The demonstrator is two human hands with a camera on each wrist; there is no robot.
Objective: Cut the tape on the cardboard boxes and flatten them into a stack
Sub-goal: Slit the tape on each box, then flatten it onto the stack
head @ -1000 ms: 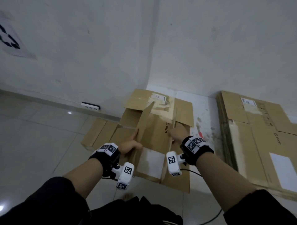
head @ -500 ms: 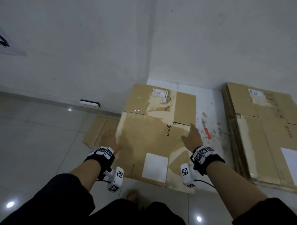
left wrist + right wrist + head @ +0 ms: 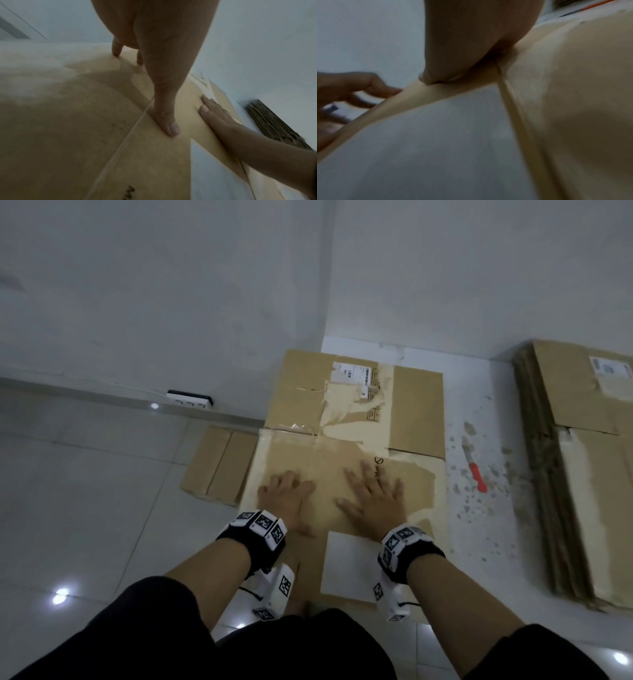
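Observation:
A flattened cardboard box (image 3: 346,453) lies on the floor in the room's corner, with torn tape patches and a white label (image 3: 349,563) near me. My left hand (image 3: 286,494) and right hand (image 3: 375,501) both press flat on its middle, fingers spread, side by side. In the left wrist view my left thumb (image 3: 167,121) lies on the cardboard (image 3: 85,121) and the right hand (image 3: 219,119) rests flat beside it. In the right wrist view my right palm (image 3: 471,40) bears down on the board (image 3: 573,94). A red-handled knife (image 3: 474,467) lies on the floor to the right, untouched.
A tall stack of flattened boxes (image 3: 582,474) sits at the right against the wall. Another flat cardboard piece (image 3: 219,463) sticks out from under the box at the left. A power strip (image 3: 189,400) lies by the left wall. Cardboard crumbs litter the floor near the knife.
A second ago my hands held two upright flaps. The flaps went down flat, and both hands have slid inward to press on the middle of the box.

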